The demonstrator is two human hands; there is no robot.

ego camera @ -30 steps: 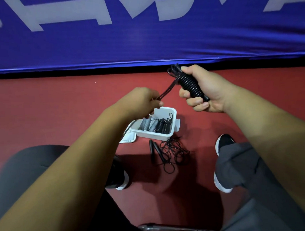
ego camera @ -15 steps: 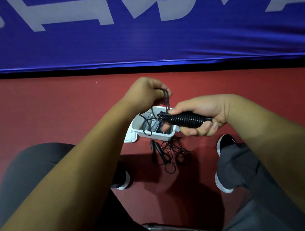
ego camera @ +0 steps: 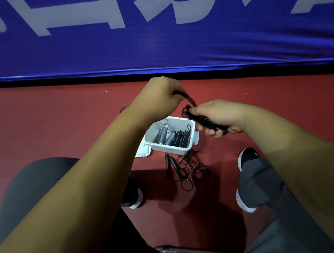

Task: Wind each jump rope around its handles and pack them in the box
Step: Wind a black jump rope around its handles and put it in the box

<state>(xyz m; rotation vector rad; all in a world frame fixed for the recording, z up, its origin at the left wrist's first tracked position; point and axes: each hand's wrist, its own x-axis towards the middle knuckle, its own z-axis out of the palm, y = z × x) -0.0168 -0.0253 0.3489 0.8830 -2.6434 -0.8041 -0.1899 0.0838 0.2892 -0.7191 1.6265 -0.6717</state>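
Observation:
My right hand [ego camera: 219, 116] grips the paired handles of a black jump rope [ego camera: 205, 122], with cord coiled tightly round them. My left hand [ego camera: 159, 96] pinches the last free loop of that cord [ego camera: 190, 100] just above the handles' upper end. Below both hands a white box [ego camera: 164, 146] stands on the red floor and holds several wound ropes, grey ones on the left and black ones on the right. In front of the box lies an unwound black jump rope [ego camera: 188, 166], its two handles side by side and its cord in a loose tangle.
A white lid [ego camera: 142, 152] lies flat against the box's left side. My two shoes [ego camera: 246, 157] and grey trouser legs flank the floor space. A blue banner [ego camera: 159, 41] runs along the back. A metal chair bar [ego camera: 185, 250] crosses the bottom edge.
My right hand has tilted the wound handles so their upper end points up-left. My left hand has carried the free cord loop over toward that end, drawing it shorter.

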